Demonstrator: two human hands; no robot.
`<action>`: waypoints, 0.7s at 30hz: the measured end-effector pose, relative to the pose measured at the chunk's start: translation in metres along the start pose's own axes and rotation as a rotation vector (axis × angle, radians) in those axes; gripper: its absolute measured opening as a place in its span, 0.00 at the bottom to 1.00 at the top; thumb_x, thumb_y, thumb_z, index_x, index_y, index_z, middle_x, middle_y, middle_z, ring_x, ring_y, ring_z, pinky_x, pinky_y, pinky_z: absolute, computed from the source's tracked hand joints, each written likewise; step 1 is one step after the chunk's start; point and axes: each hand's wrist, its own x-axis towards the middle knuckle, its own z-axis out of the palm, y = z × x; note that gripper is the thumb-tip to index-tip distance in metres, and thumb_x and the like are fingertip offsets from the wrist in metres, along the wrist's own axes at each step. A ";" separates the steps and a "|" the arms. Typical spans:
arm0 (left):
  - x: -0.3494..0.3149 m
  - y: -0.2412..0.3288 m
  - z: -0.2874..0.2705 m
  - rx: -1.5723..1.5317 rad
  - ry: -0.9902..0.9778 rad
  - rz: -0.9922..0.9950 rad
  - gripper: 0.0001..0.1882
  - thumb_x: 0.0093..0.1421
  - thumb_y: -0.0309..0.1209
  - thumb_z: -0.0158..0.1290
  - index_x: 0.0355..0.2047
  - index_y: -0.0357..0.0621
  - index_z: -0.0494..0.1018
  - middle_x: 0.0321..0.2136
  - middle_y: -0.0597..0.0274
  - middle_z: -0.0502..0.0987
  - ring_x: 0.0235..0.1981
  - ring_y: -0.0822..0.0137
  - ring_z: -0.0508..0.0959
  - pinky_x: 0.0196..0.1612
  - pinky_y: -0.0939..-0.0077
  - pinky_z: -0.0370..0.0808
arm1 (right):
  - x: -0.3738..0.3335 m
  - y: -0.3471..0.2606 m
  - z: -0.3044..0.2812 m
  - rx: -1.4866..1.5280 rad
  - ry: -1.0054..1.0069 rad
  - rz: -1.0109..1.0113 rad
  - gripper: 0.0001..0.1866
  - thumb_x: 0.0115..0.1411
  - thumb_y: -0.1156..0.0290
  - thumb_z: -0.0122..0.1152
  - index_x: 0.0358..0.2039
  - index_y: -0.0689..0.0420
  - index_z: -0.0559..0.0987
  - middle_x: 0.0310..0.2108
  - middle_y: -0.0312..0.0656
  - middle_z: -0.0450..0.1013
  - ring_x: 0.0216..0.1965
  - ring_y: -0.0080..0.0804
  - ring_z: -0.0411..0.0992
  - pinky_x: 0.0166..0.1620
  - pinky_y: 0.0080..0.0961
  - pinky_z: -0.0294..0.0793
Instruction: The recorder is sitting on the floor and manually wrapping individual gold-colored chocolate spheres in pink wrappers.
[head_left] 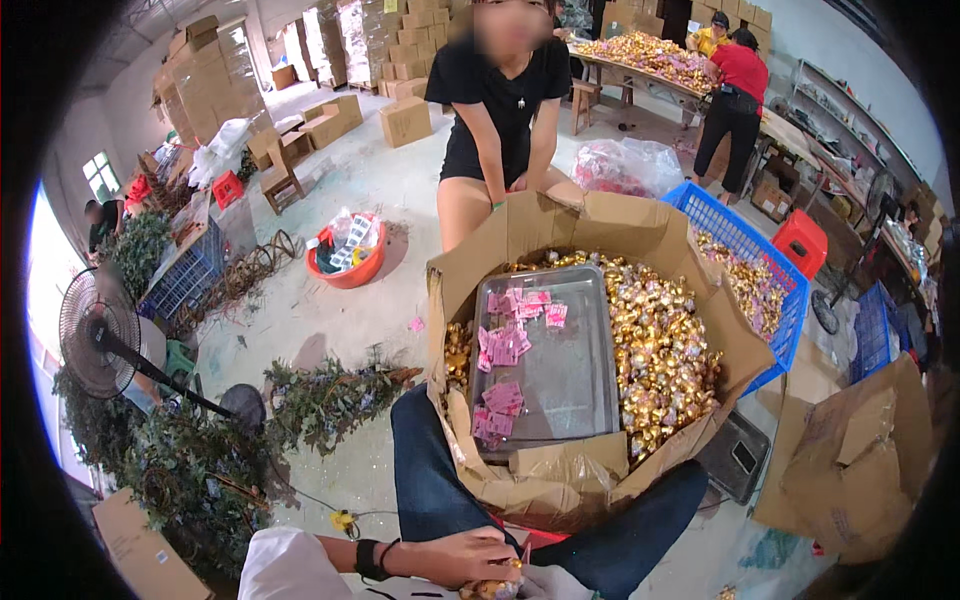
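Note:
My left hand (468, 556), with a black band at the wrist, is low in front of my lap. Its fingers curl over a shiny gold bauble (490, 590), cut by the lower edge. A small pink sliver, perhaps a tag, stands up beside the fingertips. Just right of it is something pale (560, 582); I cannot make out whether it is my right hand or cloth. Between my legs stands an open cardboard box (468, 282) full of small gold baubles (650, 350). On them lies a grey plastic tray (555, 390) with several pink printed tags (503, 398).
A person in black (505, 110) sits across the box. Blue crate (795, 325) with more baubles adjoins its right side; a dark flat case (735, 460) lies nearer. Leafy garlands (320, 400), a fan (100, 325) and a red basin (347, 262) are left. Two people work at a far table.

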 end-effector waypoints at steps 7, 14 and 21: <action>0.015 0.016 -0.013 0.060 0.095 0.161 0.12 0.57 0.32 0.47 0.42 0.44 0.71 0.37 0.55 0.69 0.39 0.58 0.71 0.45 0.62 0.68 | 0.002 0.000 -0.010 -0.968 -0.013 -0.495 0.22 0.62 0.64 0.46 0.53 0.65 0.68 0.52 0.57 0.66 0.54 0.53 0.63 0.57 0.39 0.60; 0.012 0.017 -0.011 0.033 -0.072 0.090 0.14 0.57 0.32 0.47 0.43 0.44 0.69 0.37 0.55 0.69 0.39 0.60 0.70 0.43 0.65 0.66 | -0.024 -0.059 0.008 -0.368 -0.043 -0.045 0.17 0.64 0.60 0.47 0.43 0.61 0.74 0.37 0.42 0.73 0.38 0.30 0.71 0.42 0.28 0.70; 0.015 0.020 -0.018 0.002 -0.054 0.043 0.10 0.55 0.33 0.51 0.37 0.44 0.68 0.37 0.55 0.69 0.38 0.57 0.70 0.43 0.64 0.66 | -0.029 -0.086 -0.005 -0.380 -0.148 0.043 0.13 0.63 0.60 0.51 0.34 0.57 0.74 0.28 0.30 0.69 0.30 0.20 0.65 0.34 0.20 0.67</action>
